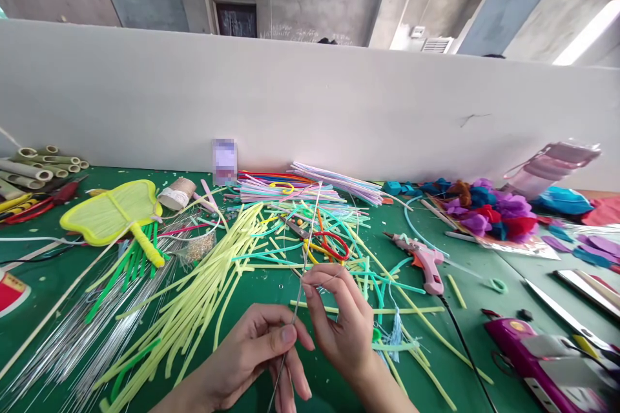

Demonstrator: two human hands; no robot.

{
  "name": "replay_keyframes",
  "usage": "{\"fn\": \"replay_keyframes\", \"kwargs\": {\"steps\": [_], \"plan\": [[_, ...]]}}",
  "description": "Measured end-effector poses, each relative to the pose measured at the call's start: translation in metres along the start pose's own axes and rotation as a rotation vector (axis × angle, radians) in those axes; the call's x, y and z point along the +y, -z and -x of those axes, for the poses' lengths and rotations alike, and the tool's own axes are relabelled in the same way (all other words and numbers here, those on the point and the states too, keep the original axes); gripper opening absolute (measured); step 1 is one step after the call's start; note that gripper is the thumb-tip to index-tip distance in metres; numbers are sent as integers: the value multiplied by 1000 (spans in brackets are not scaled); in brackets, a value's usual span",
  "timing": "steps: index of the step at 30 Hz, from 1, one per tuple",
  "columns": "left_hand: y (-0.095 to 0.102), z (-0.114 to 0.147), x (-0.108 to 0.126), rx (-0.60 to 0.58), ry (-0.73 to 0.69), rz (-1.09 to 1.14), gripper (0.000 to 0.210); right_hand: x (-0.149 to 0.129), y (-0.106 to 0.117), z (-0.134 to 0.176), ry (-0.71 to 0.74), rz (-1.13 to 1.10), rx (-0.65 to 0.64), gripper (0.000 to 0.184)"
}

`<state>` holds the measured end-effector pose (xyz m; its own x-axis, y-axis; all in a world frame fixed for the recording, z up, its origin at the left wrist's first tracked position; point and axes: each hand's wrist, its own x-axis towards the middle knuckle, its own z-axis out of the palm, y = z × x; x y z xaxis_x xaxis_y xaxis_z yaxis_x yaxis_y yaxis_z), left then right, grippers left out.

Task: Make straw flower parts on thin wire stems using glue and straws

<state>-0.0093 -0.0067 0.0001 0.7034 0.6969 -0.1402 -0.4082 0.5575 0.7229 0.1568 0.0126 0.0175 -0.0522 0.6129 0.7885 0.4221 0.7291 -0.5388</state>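
My left hand (pixel 261 343) holds a thin wire (pixel 297 305) between thumb and fingers, while my right hand (pixel 345 322) pinches it higher up. The wire slants upward before me, above a green table (pixel 256 287), with yellow pipe cleaners (pixel 206 271) to the left and a pink glue gun (pixel 427 266) to the right.

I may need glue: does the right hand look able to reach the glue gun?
Probably yes: mostly low pipe cleaners lie between the right hand and glue gun, though that hand seems to pinch a thin wire.
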Motion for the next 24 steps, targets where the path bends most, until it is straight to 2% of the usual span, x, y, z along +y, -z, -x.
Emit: {"fn": "replay_keyframes", "kwargs": {"steps": [2,4,8,12,24], "plan": [[-2,0,1,19,-13,-8,33,1,-1,0,-21,-13,5,24],[-5,-1,3,73,-45,-41,34,3,-1,1,-101,-37,-6,20],[-7,-2,7,176,-105,-174,34,5,-2,2,-250,-90,-117,12],[-8,-2,5,176,-100,-228,39,3,-4,0,-298,-209,-119,7],[-13,-1,4,143,-79,-281,41,2,-4,0,-386,-322,-112,19]]}}
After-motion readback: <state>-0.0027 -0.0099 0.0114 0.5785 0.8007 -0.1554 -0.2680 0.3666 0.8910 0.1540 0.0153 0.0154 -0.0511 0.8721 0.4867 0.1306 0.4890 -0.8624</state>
